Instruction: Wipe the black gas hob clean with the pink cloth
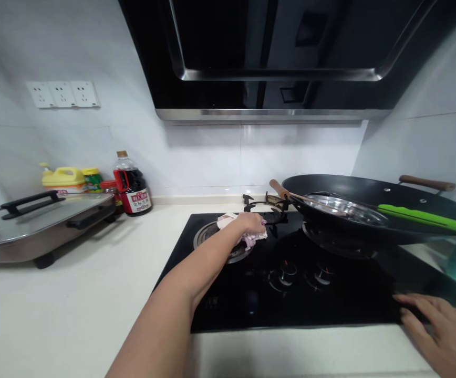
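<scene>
Fingers of the left hand (252,222) grip a crumpled pale pink cloth (250,240), seen by the head camera with the arm reaching forward across the stove (291,310). The cloth lies over the burner on the left (199,239), covering part of it and leaving its metal ring visible on the left and front. At the lower right, the right hand (435,325) is at the stove's front edge, its fingers loosely extended and holding nothing that shows; how firmly it rests there I cannot tell. Just behind the cloth, a black pot support (248,200) sits toward the back of the stove. To the right, a large black wok (370,189) stands over the other burner, with a shiny metal dish (364,212) inside, a wooden handle (279,189) sticking out at its left rim and a bright green handle (425,218) lying across its right side. Two black knobs (288,272) are in front of the wok. On the counter (74,315) at the left are an electric pan (47,241) with a glass lid (62,207) and, near it, a bottle of dark liquid (133,181) and a yellow jug (64,181). Overhead is a black range hood (275,94).
</scene>
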